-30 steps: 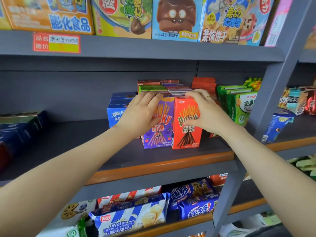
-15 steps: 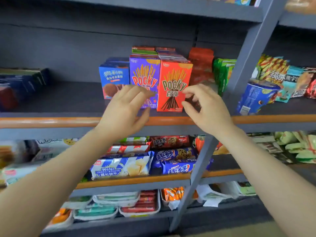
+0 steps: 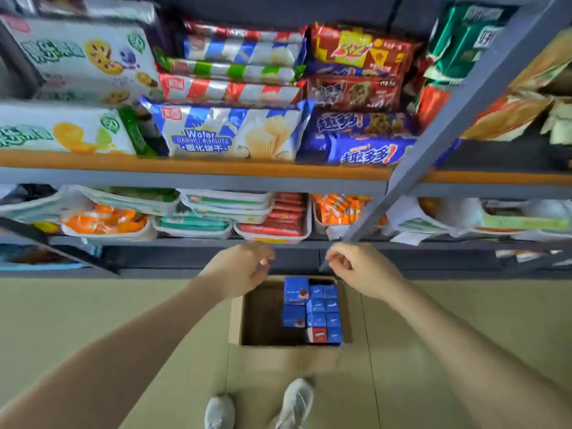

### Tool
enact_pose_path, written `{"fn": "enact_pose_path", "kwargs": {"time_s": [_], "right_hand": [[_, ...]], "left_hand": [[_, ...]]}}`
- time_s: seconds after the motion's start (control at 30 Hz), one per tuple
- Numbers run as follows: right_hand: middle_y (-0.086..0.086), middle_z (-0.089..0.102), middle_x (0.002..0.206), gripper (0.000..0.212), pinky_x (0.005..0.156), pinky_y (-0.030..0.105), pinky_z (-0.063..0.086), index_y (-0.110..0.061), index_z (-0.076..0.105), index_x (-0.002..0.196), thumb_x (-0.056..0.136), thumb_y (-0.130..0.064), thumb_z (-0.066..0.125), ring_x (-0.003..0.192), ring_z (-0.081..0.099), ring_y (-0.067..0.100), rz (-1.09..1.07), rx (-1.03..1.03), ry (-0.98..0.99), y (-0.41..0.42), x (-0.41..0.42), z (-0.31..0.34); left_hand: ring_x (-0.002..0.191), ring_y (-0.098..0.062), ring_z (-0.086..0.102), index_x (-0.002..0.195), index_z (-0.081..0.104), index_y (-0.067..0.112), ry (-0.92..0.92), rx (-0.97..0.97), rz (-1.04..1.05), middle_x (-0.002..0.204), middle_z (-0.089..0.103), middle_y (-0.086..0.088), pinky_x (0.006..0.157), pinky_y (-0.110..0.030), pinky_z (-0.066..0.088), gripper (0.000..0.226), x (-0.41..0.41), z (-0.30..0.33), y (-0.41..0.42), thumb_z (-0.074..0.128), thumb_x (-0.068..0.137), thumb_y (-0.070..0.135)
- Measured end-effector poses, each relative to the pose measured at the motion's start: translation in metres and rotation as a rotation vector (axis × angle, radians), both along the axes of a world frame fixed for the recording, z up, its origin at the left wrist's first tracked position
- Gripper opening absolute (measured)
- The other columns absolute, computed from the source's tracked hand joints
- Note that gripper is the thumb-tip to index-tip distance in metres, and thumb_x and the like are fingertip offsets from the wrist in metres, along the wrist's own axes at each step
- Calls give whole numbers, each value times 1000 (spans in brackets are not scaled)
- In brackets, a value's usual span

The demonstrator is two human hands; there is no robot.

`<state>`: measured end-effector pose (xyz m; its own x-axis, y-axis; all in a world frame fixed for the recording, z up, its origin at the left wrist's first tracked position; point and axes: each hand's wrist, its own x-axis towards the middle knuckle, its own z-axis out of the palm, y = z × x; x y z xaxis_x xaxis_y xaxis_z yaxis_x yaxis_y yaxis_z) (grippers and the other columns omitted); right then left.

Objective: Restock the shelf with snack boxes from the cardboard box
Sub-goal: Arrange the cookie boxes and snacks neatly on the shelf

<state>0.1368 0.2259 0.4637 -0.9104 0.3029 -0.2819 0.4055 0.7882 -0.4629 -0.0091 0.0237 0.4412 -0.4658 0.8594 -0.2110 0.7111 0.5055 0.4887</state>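
Observation:
An open cardboard box (image 3: 236,314) stands on the floor in front of my feet. Several blue snack boxes (image 3: 322,308) fill its right side, with one red-and-white box (image 3: 317,334) at the near right corner; the left half of the box is bare. My left hand (image 3: 244,270) hovers above the box's far left edge, fingers loosely curled, holding nothing. My right hand (image 3: 359,269) hovers above the far right edge, fingers also loosely curled and empty. Both hands are above the boxes, not touching them.
The grey shelf unit (image 3: 198,176) with orange edge strips rises behind the box, packed with wafer packs (image 3: 229,131) and cookie bags. A slanted grey upright (image 3: 433,131) crosses on the right. The bottom shelf holds trays of packets (image 3: 272,224). My shoes (image 3: 294,400) stand on the tan floor.
My view has dropped from the Pocky shelf to the floor. Both hands left the Pocky boxes and came down empty above the cardboard box.

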Motion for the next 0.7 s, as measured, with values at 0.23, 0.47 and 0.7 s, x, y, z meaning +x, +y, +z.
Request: {"fn": "enact_pose_path", "kwargs": {"time_s": [0.23,0.47,0.7], "right_hand": [[5,65,109,19,77,31,43,-14,61,104,89,-19,49,101,58,25,-148,-36,-340,-54,33,-243],[8,41,136,45,93,39,43,-13,41,131,89,-26,52,124,40,27,-125,109,-384,-70,16,-443],[7,4,157,102,116,39,15,-7,4,147,76,-29,73,144,5,29,-14,315,-288,-16,-40,-543]], "left_hand": [[96,-26,57,119,55,15,-198,-147,34,123,52,-3,84,-34,46,30,18,-213,-41,45,91,17],[90,-23,57,120,56,13,-317,-185,106,120,52,-4,84,-32,47,31,18,-394,-62,46,91,14],[74,-9,50,115,59,16,-276,-112,192,111,55,4,71,-20,36,27,3,-488,-43,49,90,15]]}}
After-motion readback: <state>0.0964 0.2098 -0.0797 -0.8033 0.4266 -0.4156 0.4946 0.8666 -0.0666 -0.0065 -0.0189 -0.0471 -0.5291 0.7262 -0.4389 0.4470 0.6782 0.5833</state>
